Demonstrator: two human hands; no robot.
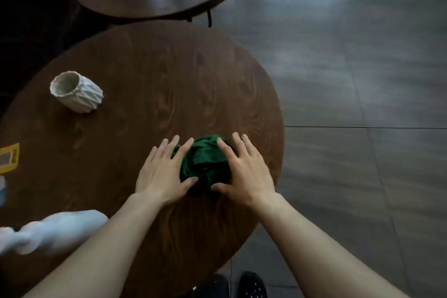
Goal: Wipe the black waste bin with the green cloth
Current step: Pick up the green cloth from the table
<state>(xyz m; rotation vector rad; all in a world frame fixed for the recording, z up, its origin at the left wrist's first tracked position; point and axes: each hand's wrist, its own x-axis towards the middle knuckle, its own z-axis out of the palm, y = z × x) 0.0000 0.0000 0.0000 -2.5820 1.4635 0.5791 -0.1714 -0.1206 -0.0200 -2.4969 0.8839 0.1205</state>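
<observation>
Because the bin is not in view, the biggest risk is that the person must turn away to look for it while the hands are not yet sure of the cloth.

The round table (121, 75) is dark wood, and the cloth (205, 159) lies bunched on it, close to the near right edge. If it is pushed instead of lifted, I think it can slide over this edge to the floor (350, 80).

The left hand (164, 172) and the right hand (244, 172) lie on each side of the cloth with fingers spread flat; they touch it, the thumbs press into its near side, but nothing is pinched. A lift from such a flat pose may catch only one fold, so the bundle could open and hang down.

A blurred white object (53, 232) is near the left forearm, and a wide elbow move could knock it. The white ribbed vase (76, 92) stands well apart on the far left, so it seems safe. The picture is dim and soft, so small details of the folds I cannot tell.
</observation>
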